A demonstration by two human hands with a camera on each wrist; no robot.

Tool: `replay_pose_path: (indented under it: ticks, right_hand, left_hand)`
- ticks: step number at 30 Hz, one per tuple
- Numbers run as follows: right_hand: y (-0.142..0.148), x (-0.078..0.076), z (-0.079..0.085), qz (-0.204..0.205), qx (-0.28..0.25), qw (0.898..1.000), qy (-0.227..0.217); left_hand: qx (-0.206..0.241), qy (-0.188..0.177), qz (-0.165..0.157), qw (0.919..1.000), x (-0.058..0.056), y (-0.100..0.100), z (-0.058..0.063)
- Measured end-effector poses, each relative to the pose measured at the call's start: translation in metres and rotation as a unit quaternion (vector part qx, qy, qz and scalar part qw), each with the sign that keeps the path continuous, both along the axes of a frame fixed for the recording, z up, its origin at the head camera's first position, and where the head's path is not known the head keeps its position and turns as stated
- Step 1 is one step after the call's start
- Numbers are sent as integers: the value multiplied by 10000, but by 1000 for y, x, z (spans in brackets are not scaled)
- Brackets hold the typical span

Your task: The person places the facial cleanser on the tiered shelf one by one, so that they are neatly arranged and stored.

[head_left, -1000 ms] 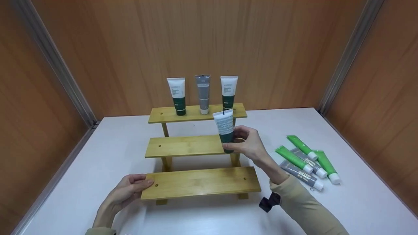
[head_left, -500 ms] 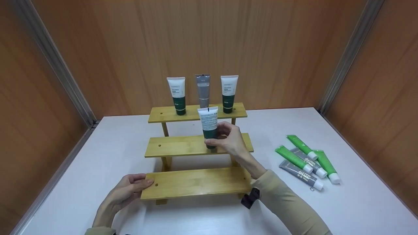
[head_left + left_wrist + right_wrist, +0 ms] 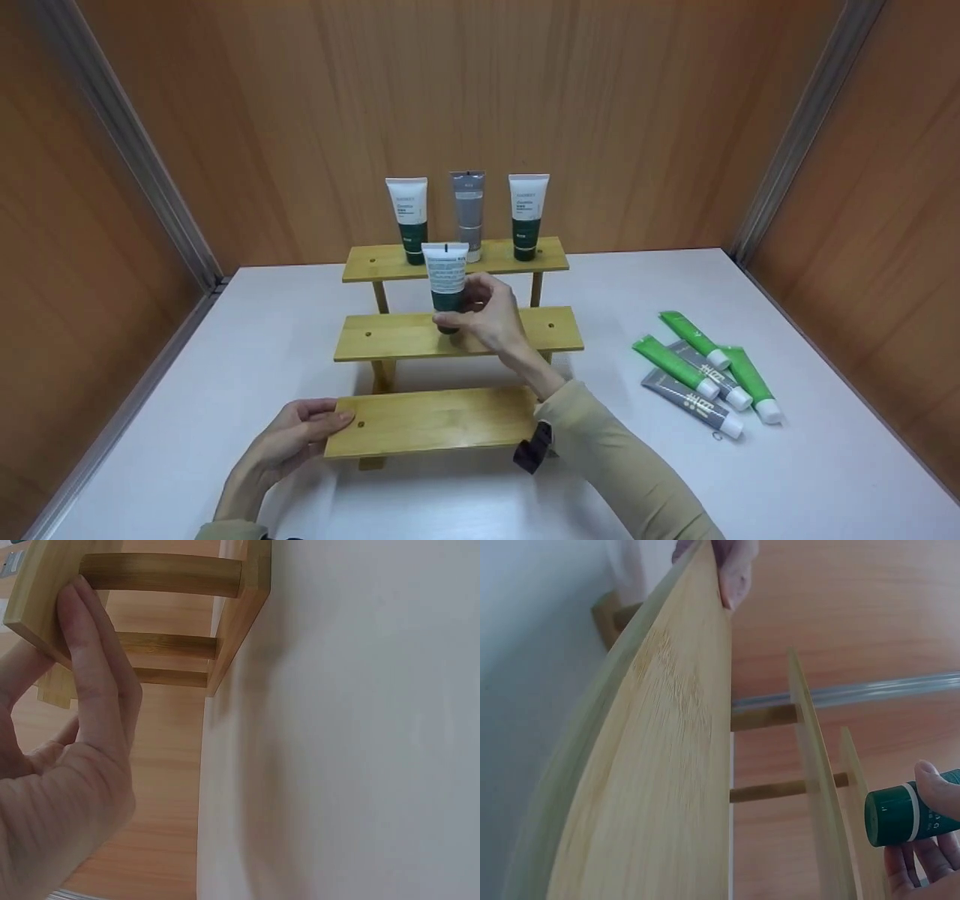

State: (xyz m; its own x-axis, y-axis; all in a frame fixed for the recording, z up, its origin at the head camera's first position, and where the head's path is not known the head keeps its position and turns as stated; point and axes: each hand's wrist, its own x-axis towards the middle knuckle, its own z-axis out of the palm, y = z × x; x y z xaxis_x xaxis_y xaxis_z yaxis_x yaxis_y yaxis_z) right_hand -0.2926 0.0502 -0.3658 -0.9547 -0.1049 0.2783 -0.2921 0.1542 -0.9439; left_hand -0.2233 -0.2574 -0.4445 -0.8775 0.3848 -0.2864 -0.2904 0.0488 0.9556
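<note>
Apparently, the step in hand is standing a white-and-dark-green plastic squeeze tube (image 3: 447, 276), cap down, on the middle shelf (image 3: 396, 336) of a three-tier bamboo-coloured wooden stand (image 3: 383, 376). The right hand (image 3: 489, 311) has its grip narrow round the tube's dark green lower part; whether the cap touches the shelf, I cannot tell. The left hand (image 3: 294, 441) has its grip pinching the left end of the near, lowest shelf (image 3: 442, 421). The next move seems to call for settling it level, then releasing gently. The held tube's fine print is too small to read. On the far shelf (image 3: 379, 262), two white-and-green tubes (image 3: 409, 217) flank a slim grey tube (image 3: 469, 206), lettering illegible. Right, on the white surface (image 3: 825, 465), grey tubes (image 3: 691, 401) bear pale, unclear characters beside three bright green tubes (image 3: 675, 366).
</note>
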Motion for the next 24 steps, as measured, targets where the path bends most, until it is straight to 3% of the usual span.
replay_pose_path:
  ticks: [13,24]
  right_hand:
    - [-33,-9,-9,26,-49,10000,50]
    - [-52,-13,-12,-119,7,9998,-185]
  left_hand:
    - [143,-12,40,9999,1,0,0]
    - [129,-53,27,9999,-1,0,-1]
